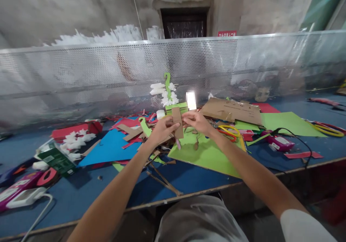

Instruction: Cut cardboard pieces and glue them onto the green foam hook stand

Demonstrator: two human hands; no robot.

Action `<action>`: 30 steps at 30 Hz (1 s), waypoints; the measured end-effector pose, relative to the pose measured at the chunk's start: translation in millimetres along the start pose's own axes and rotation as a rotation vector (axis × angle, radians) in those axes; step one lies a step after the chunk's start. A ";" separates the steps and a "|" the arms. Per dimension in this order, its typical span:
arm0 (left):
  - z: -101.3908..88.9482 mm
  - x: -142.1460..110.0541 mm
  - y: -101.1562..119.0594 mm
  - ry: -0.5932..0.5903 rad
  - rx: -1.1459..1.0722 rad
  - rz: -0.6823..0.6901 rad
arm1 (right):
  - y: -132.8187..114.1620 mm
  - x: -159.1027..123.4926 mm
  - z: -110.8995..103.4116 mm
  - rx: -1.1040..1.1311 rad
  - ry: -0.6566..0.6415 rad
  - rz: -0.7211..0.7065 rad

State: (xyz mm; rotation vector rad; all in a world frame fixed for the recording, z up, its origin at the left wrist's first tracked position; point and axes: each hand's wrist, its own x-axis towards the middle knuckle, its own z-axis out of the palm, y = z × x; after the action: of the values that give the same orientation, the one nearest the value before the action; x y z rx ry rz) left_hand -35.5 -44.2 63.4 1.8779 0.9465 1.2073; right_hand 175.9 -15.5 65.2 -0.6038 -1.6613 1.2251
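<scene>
A brown cardboard strip (177, 121) stands upright between my hands. My left hand (162, 128) pinches its left side, thumb in front. Fingers bent together, my right hand (196, 121) closes on the strip's right edge. Just behind is a green folded paper piece (183, 108), partly hidden by the strip. A green hooked paper shape (167, 80) with white tufts (169, 98) rises behind it. Below my hands lies a large light-green sheet (208, 159). Another green hooked piece (145, 127) is beside my left hand.
Blue sheet (113, 148), paper scraps and a green box (56, 159) lie left. Rightward are flattened cardboard (232, 109), yellow-handled scissors (228, 129) and a purple device (279, 142) with a black cord. A perforated metal screen (108, 76) borders the blue table (200, 184).
</scene>
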 end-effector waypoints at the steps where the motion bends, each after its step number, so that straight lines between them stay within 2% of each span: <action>1: -0.8 0.0 -2.0 0.009 -0.038 -0.020 | 0.8 0.3 -1.5 0.001 0.000 0.008; 5: -3.7 0.4 -3.7 0.030 -0.121 -0.059 | 1.6 0.4 -4.6 -0.028 0.006 0.024; 12: 2.8 -1.4 0.5 0.010 -0.128 -0.071 | 1.0 -1.7 -1.7 -0.069 0.036 0.022; 18: 9.3 0.3 -8.0 0.059 -0.181 -0.076 | -2.6 -1.3 -5.5 -0.123 0.040 0.009; 21: 10.5 1.4 -10.7 0.116 -0.187 -0.085 | -9.9 2.0 -28.3 -0.199 0.091 -0.048; 24: 10.6 0.4 -11.2 0.144 -0.174 -0.100 | -17.7 2.7 -66.5 -0.573 0.132 -0.029; 25: 10.8 -0.2 -11.4 0.146 -0.169 -0.105 | -19.4 1.4 -80.3 -0.768 0.119 0.037; 27: 11.6 -1.3 -12.6 0.142 -0.171 -0.115 | -21.0 -3.8 -106.0 -1.138 0.040 0.276; 30: 14.1 -1.5 -15.0 0.125 -0.187 -0.122 | -19.6 -16.4 -133.7 -1.307 -0.041 0.544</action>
State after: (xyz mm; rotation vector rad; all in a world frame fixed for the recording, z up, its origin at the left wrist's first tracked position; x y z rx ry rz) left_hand -25.8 -40.5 45.6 1.5919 0.9646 1.3037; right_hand 305.1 23.4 82.7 -1.9005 -2.2927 0.2886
